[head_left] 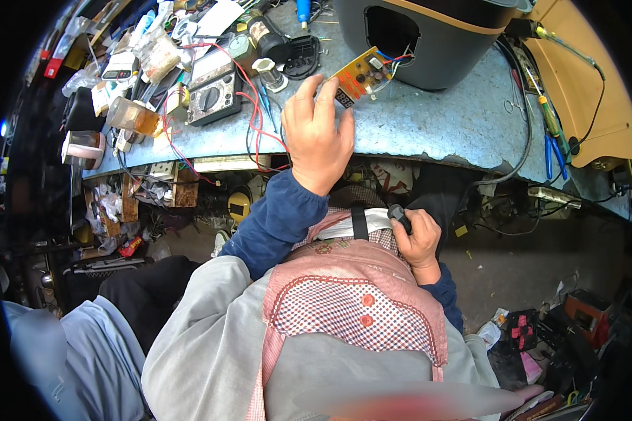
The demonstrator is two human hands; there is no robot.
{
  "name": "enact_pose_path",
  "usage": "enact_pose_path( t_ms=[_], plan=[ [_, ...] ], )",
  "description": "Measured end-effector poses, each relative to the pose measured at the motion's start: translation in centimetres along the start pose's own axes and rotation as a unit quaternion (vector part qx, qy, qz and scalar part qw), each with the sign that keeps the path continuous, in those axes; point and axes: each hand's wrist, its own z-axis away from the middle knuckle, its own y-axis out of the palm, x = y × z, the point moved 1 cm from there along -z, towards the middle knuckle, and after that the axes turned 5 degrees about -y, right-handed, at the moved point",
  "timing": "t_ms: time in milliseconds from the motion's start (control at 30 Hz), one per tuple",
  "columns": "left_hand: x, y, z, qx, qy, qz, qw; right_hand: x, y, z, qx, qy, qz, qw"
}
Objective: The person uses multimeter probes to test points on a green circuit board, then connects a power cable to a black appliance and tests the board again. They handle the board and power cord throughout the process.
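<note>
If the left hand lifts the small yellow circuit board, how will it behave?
The circuit board probably lifts stiff and light. Its red and blue wires run into the dark housing, so they likely tether it. The left hand rests beside it; exposed parts seem fragile.

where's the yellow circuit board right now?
Head view, upper middle: the yellow circuit board lies on the grey bench, just right of the left hand's fingertips, wired into the opening of the dark appliance housing behind it.

Both forearms wear dark blue sleeves under a grey vest; a pink checked apron with red buttons covers the front.
</note>
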Motion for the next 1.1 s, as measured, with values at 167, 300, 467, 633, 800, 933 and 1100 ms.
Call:
enact_pose_path(
  t_ms=[167, 300, 467, 633, 800, 933, 1100],
  plan=[
    [0.2, -0.2, -0.4, 0.023, 0.002, 0.024, 0.999, -0.2, 0.1, 0.2, 0.002, 0.001, 0.0, 1.0],
    [-0.8, -0.3, 1.1, 0.073, -0.01, 0.071, 0.995, 0.0, 0.0, 0.0, 0.003, -0.001, 0.0, 1.0],
    [-0.9, 0.7, 1.5, 0.069, -0.008, 0.06, 0.996, 0.1, -0.2, 0.1, 0.008, 0.004, 0.0, 1.0],
    [-1.0, 1.0, 1.8, 0.028, -0.04, 0.082, 0.995, 0.1, -0.7, 0.1, 0.001, 0.022, -0.023, 0.999],
    [-0.6, 0.9, 2.2, 0.046, 0.032, 0.071, 0.996, 0.2, -2.9, 1.1, -0.033, 0.086, -0.037, 0.995],
    [-0.8, 0.8, 2.4, 0.031, 0.075, 0.057, 0.995, -0.4, -7.0, 2.8, -0.136, 0.126, 0.03, 0.982],
    [0.2, 1.0, 3.5, 0.039, 0.099, 0.036, 0.994, -3.2, -15.4, 5.9, -0.312, 0.243, 0.216, 0.893]
  ],
)
